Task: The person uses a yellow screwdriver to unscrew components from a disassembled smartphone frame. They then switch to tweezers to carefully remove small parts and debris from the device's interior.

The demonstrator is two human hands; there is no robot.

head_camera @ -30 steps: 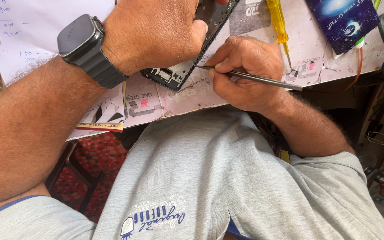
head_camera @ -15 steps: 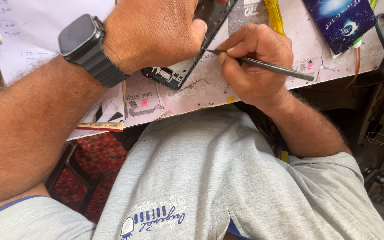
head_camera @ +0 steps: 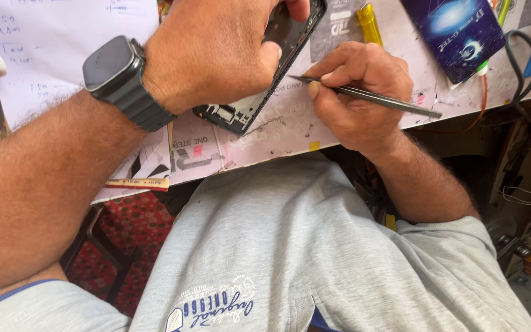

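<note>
On the desk (head_camera: pixel 290 132), covered with a worn pale work mat, the opened phone frame (head_camera: pixel 264 92) lies tilted, its back already off and inner parts exposed at the near end. The left hand (head_camera: pixel 216 52) is clamped over the frame, pinning it down. The right hand (head_camera: pixel 364 92) pinches slim metal tweezers (head_camera: pixel 370 98), tip just beside the frame's edge. In my judgement disassembly is partway, internals still seated.

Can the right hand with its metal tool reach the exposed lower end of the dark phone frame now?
Probably yes: the right hand holds the metal tool beside the phone frame, which the left hand covers only higher up.
</note>
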